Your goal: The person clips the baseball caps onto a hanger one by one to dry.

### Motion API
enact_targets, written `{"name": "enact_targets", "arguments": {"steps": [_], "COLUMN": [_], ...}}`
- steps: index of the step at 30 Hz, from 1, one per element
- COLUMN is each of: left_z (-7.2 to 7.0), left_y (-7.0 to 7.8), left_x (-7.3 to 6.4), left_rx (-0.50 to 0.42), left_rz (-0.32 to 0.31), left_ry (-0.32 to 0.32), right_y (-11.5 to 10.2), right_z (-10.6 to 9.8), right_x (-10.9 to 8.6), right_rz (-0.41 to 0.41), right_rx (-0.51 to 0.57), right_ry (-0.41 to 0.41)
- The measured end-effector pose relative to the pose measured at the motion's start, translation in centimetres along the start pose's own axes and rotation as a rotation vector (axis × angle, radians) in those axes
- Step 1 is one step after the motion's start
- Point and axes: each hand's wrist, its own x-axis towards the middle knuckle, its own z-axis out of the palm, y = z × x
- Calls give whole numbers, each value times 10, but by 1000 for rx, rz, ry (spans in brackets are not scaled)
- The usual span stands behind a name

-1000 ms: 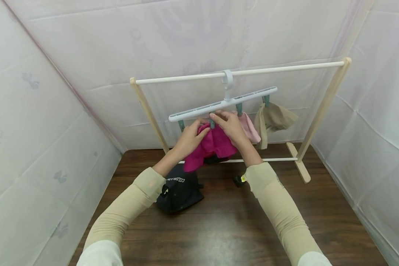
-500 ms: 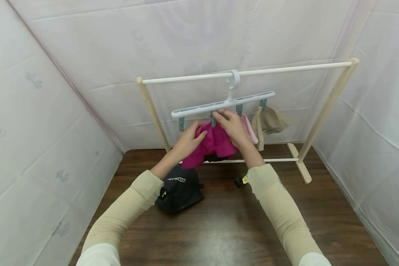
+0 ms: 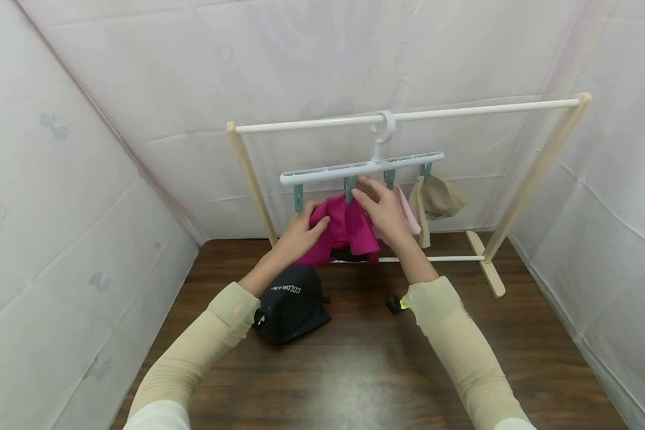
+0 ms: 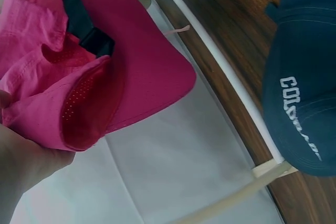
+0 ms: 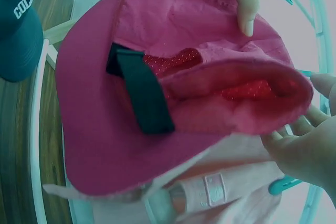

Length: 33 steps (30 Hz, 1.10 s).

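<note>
My left hand [image 3: 300, 234] grips a magenta cap [image 3: 349, 222], thumb on the near side of its fabric. In the left wrist view the brim [image 4: 157, 72] and a black buckle strap [image 4: 86, 30] show. My right hand [image 3: 385, 210] is at the cap's right side, thumb and fingers spread beside a green clip [image 3: 349, 189]. That clip's lower end overlaps the cap's top edge in the head view. The right wrist view shows my right fingers [image 5: 302, 129] at the cap's rim. Above is the white hanger [image 3: 328, 174], hooked on the rack bar [image 3: 473, 111].
To the right, a pale pink cap [image 3: 405, 209] and a beige cap [image 3: 439, 198] hang from clips. Another green clip [image 3: 298, 198] hangs at the hanger's left end. A black cap [image 3: 292, 304] with white lettering lies on the wooden table [image 3: 355, 370], below my left forearm.
The hanger has shifted slightly right and levelled out. My right fingers have drawn back from the green clip and spread. My left hand, still gripping the cap, has moved slightly left and down.
</note>
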Motion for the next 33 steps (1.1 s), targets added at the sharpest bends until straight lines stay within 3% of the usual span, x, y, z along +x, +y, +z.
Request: {"name": "enact_targets", "arguments": {"steps": [13,21,28,33], "left_z": [-8,-12,-7,-1], "left_y": [-9,-5,0,0], "left_x": [-26,-48,-63,-74], "left_rx": [63,192,322,388], "left_rz": [75,215,327,375], "left_ry": [74,159,149,118], "right_y": [3,8,13,17], "right_z": [-8,-13,-17,-21], "right_x": [-29,-49,-64,-77], "right_rz": [-223,-299,-412,-366], "right_rx": [-222,-351,-553,-677], "right_ry": [-45,-67,-81,-111]}}
